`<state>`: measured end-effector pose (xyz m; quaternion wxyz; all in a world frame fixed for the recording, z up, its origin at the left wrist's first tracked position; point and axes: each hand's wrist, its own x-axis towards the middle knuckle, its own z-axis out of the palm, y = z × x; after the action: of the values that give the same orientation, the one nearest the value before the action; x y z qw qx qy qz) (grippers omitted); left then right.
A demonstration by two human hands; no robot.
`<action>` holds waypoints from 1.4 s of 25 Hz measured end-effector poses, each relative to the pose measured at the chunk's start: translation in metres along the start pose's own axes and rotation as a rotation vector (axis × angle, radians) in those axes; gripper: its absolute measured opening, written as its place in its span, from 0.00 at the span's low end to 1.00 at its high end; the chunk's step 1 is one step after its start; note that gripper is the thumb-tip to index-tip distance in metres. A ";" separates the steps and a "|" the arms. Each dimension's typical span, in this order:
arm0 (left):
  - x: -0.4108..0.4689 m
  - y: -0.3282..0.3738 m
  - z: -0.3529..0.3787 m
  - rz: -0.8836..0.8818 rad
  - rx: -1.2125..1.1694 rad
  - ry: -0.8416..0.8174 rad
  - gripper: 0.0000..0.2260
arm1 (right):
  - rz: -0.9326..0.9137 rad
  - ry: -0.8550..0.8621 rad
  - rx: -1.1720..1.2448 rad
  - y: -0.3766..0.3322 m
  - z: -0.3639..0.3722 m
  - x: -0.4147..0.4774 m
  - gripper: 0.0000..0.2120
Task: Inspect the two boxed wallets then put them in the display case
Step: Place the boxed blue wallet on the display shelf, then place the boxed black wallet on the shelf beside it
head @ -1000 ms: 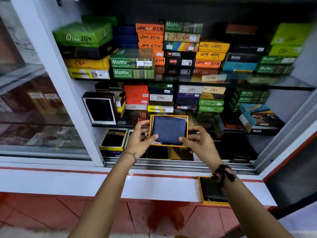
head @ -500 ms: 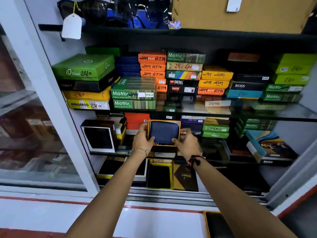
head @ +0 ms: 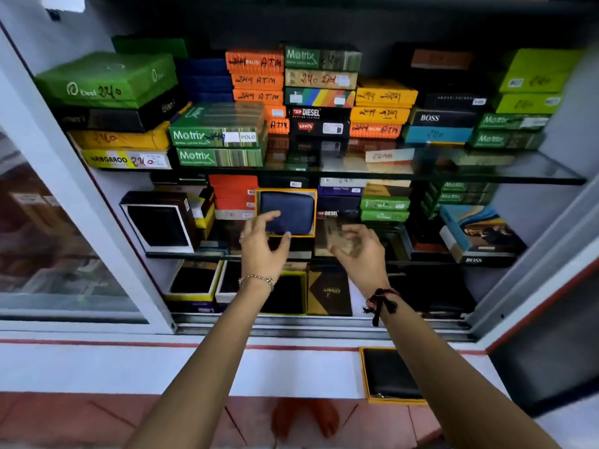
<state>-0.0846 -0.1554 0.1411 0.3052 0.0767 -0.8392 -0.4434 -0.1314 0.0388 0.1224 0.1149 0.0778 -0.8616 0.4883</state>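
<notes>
A navy blue wallet in a yellow-rimmed box (head: 290, 210) stands upright on the middle shelf of the display case (head: 486, 180), leaning on the stacked boxes behind it. My left hand (head: 262, 244) hovers in front of its lower left corner with fingers spread; the thumb tip lies at the box's bottom edge. My right hand (head: 355, 247) is blurred, open, and apart from the box on its right. A second yellow-rimmed box with a black wallet (head: 390, 374) lies flat on the white ledge below the case.
Colourful wallet boxes (head: 217, 137) are stacked tightly on the upper and middle glass shelves. Open boxes (head: 194, 280) lie on the bottom shelf. The slid-open glass door (head: 48, 238) is at the left, with the metal door track (head: 324, 328) along the front.
Both hands carried the blue boxed wallet up onto the middle shelf and have let go of it. The right hand has pulled away to the right, and the view has dropped slightly.
</notes>
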 end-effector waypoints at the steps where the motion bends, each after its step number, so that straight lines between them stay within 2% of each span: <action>1: -0.016 0.006 0.008 0.031 -0.033 -0.027 0.17 | -0.005 0.001 -0.007 0.010 -0.011 -0.012 0.17; 3: -0.051 0.011 0.028 0.059 -0.049 -0.082 0.13 | 0.003 0.011 -0.038 0.036 -0.031 -0.038 0.15; 5: -0.090 0.009 0.057 -0.029 -0.041 -0.182 0.13 | 0.052 -0.002 -0.094 0.071 -0.050 -0.069 0.13; 7: -0.129 0.003 0.087 -0.280 -0.049 -0.347 0.15 | 0.191 -0.076 -0.180 0.111 -0.066 -0.101 0.15; 9: -0.163 -0.005 0.113 -0.529 0.010 -0.577 0.19 | 0.395 -0.239 -0.392 0.152 -0.077 -0.129 0.20; 11: -0.189 -0.016 0.132 -0.660 0.094 -0.848 0.24 | 0.588 -0.405 -0.533 0.182 -0.079 -0.152 0.24; 13: -0.205 -0.020 0.141 -0.711 0.111 -1.036 0.29 | 0.677 -0.450 -0.388 0.197 -0.079 -0.163 0.24; 15: -0.209 -0.020 0.143 -0.744 0.097 -1.086 0.32 | 0.692 -0.459 -0.274 0.197 -0.082 -0.161 0.21; 17: -0.207 -0.016 0.141 -0.786 0.034 -1.027 0.28 | 0.709 -0.439 -0.198 0.192 -0.091 -0.155 0.19; 19: -0.201 -0.008 0.133 -0.807 -0.045 -0.922 0.20 | 0.748 -0.380 -0.050 0.179 -0.105 -0.148 0.19; 21: -0.190 0.003 0.119 -0.770 -0.104 -0.828 0.20 | 0.756 -0.368 0.121 0.157 -0.124 -0.142 0.17; 24: -0.161 0.030 0.101 -0.633 -0.203 -0.673 0.23 | 0.598 -0.336 0.248 0.122 -0.147 -0.120 0.16; 27: -0.112 0.064 0.092 -0.442 -0.304 -0.496 0.22 | 0.388 -0.204 0.259 0.084 -0.156 -0.076 0.17; 30: -0.061 0.086 0.095 -0.267 -0.202 -0.389 0.22 | 0.262 -0.096 0.288 0.059 -0.146 -0.027 0.17; 35: 0.002 0.086 0.118 -0.242 -0.040 -0.298 0.23 | 0.230 0.004 0.172 0.044 -0.110 0.038 0.21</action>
<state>-0.1430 -0.0224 0.1606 0.1238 0.1044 -0.8508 -0.5000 -0.1657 0.1550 0.1515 0.0530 -0.0128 -0.8194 0.5706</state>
